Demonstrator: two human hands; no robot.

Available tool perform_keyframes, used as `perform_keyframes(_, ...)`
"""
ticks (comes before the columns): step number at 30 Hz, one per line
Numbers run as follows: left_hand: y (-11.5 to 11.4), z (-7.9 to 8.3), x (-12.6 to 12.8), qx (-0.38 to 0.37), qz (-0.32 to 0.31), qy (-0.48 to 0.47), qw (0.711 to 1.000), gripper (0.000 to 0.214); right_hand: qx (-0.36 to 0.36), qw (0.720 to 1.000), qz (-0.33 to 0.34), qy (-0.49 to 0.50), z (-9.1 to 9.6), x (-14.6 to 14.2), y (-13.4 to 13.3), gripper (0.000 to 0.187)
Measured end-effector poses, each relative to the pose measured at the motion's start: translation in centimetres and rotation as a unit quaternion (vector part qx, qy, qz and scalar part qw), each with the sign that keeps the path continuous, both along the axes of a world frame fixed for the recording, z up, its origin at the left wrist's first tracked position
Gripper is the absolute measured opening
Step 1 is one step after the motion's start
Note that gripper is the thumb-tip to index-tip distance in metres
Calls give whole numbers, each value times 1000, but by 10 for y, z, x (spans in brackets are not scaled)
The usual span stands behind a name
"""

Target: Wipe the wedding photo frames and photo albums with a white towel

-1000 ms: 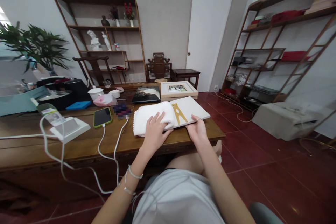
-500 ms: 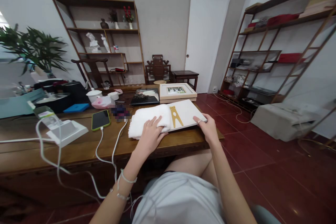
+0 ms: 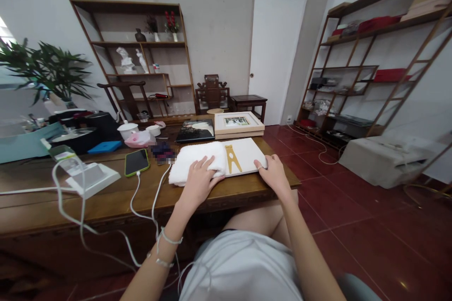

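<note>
My left hand (image 3: 200, 176) lies with spread fingers on a thick, folded white towel (image 3: 185, 159), its thumb low at the towel's right end. Under that end runs a flat white panel (image 3: 250, 153) bearing a gold, forked, clothespin-like shape (image 3: 233, 159); the towel hides the panel's left part. My right hand (image 3: 273, 173) grips the panel's right end, the ringed finger at its near corner. The panel lies close to the front edge of the wooden table (image 3: 247, 189).
Behind the panel are a light wooden picture frame (image 3: 217, 129) and a dark picture (image 3: 189, 131). To the left lie a green-edged phone (image 3: 137, 162) on a white cable, a white stand (image 3: 102, 181), a blue box (image 3: 103, 147) and a pink-and-white bundle (image 3: 137, 138).
The panel has shifted a little left and now lies lower at its right end. Both hands and the towel have moved slightly left with it.
</note>
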State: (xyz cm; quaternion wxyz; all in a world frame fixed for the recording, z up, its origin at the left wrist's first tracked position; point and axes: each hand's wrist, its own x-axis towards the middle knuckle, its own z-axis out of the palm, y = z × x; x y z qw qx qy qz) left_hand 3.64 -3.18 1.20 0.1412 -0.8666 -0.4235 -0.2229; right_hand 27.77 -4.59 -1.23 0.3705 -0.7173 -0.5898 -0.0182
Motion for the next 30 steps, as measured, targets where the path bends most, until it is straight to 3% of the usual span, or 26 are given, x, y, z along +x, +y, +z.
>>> perform_keyframes(11, 0, -1, 1, 7, 7, 17, 1000, 30, -64, 998, -16, -3, 8, -1, -2, 36)
perform_keyframes(17, 1, -3, 1, 7, -1, 0, 1000, 27, -49, 998, -26, -35, 5, -4, -5, 39)
perform_keyframes(20, 1, -2, 1, 3, 0, -4, 1000, 28, -57, 998, -18, -19, 8, 4, 6, 44)
perform_keyframes(22, 1, -2, 1, -1, 1, -13, 1000, 30, -57, 998, 30, -17, 12, 12, 22, 52)
perform_keyframes(26, 3, -5, 1, 5, 9, -20, 1000, 25, -76, 972, 222, -30, 18, 25, 60, 53)
perform_keyframes(30, 10, -5, -3, 1, 40, -48, 998, 18, -92, 960, 263, 5, 14, 26, 80, 50)
